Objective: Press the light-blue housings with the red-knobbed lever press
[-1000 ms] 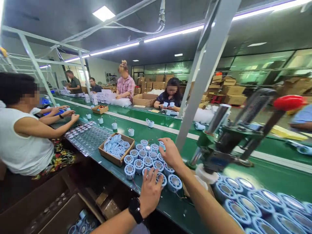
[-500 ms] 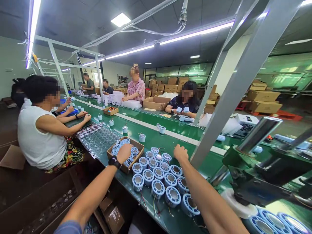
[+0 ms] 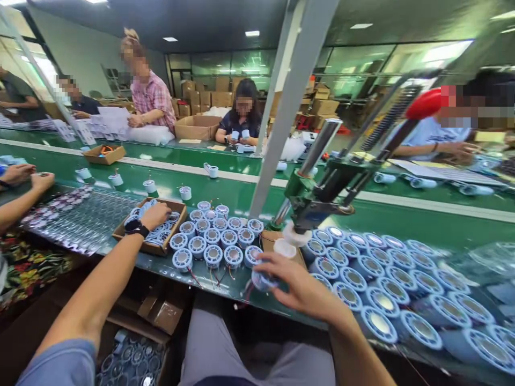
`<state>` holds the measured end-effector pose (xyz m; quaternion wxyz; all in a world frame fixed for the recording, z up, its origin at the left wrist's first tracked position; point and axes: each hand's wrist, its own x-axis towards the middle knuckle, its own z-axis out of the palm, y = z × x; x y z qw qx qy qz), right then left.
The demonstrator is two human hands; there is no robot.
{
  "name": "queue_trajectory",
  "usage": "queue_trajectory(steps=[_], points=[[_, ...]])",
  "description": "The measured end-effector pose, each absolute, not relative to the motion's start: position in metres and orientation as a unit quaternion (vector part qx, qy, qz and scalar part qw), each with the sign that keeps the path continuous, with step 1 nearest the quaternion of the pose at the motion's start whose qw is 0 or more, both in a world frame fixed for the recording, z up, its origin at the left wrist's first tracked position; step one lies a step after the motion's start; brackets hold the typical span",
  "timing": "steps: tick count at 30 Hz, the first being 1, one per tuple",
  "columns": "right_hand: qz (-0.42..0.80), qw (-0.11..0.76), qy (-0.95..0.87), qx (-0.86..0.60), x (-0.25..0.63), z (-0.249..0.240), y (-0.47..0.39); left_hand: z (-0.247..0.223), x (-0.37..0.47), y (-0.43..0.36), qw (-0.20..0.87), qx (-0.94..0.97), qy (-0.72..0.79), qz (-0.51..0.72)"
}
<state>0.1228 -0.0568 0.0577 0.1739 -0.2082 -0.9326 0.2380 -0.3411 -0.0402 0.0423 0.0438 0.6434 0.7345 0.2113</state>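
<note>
My left hand (image 3: 156, 215), a dark watch at its wrist, reaches into a shallow cardboard box (image 3: 116, 233) of light-blue plastic rings (image 3: 161, 235). Its fingers are curled down among the rings, and whatever they pinch is hidden. Near the table edge, my right hand (image 3: 292, 279) has its fingers and thumb around a light-blue round motor-like housing (image 3: 262, 280), blurred, with wires trailing from it. Between my hands stand rows of similar housings (image 3: 212, 236) with grey round tops and thin wires.
A green lever press (image 3: 317, 201) with a red knob and white pad stands right of centre. More housings (image 3: 382, 300) fill the table at right. A grey post (image 3: 277, 123) rises ahead. Co-workers sit or stand along the green conveyor (image 3: 237, 185); one person's hands (image 3: 34, 177) are at left.
My view has swung to the right. My right hand has come back from beyond the rows to the near table edge, now around a housing. My left hand stays in the ring box.
</note>
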Motion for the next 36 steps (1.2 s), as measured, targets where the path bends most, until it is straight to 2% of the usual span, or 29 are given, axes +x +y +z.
queue_trajectory(steps=[3,7,9,12,15,20,26,31,36], points=[[0.251,0.16,-0.91,-0.289,0.162,0.01,-0.086,0.059,-0.325,-0.049,-0.008,0.616,0.733,0.289],[0.25,0.256,-0.86,-0.362,0.178,-0.04,-0.099,0.061,-0.245,-0.093,-0.06,0.587,0.713,0.378],[0.255,0.323,-0.831,-0.375,0.175,-0.054,-0.102,0.042,-0.181,-0.121,-0.023,0.63,0.679,0.376],[0.244,0.409,-0.792,-0.381,0.165,-0.066,-0.103,-0.006,-0.091,-0.149,0.117,0.712,0.606,0.335],[0.223,0.455,-0.772,-0.383,0.159,-0.073,-0.102,-0.048,-0.043,-0.147,0.097,0.702,0.634,0.311],[0.226,0.473,-0.757,-0.39,0.165,-0.083,-0.103,-0.064,-0.052,-0.136,0.08,0.711,0.62,0.323],[0.218,0.494,-0.737,-0.408,0.173,-0.088,-0.106,-0.053,-0.07,-0.145,0.142,0.801,0.54,0.219],[0.232,0.492,-0.733,-0.41,0.172,-0.085,-0.106,-0.061,-0.066,-0.14,0.088,0.76,0.601,0.233],[0.247,0.479,-0.727,-0.424,0.171,-0.085,-0.106,-0.066,-0.072,-0.139,0.078,0.79,0.557,0.243]])
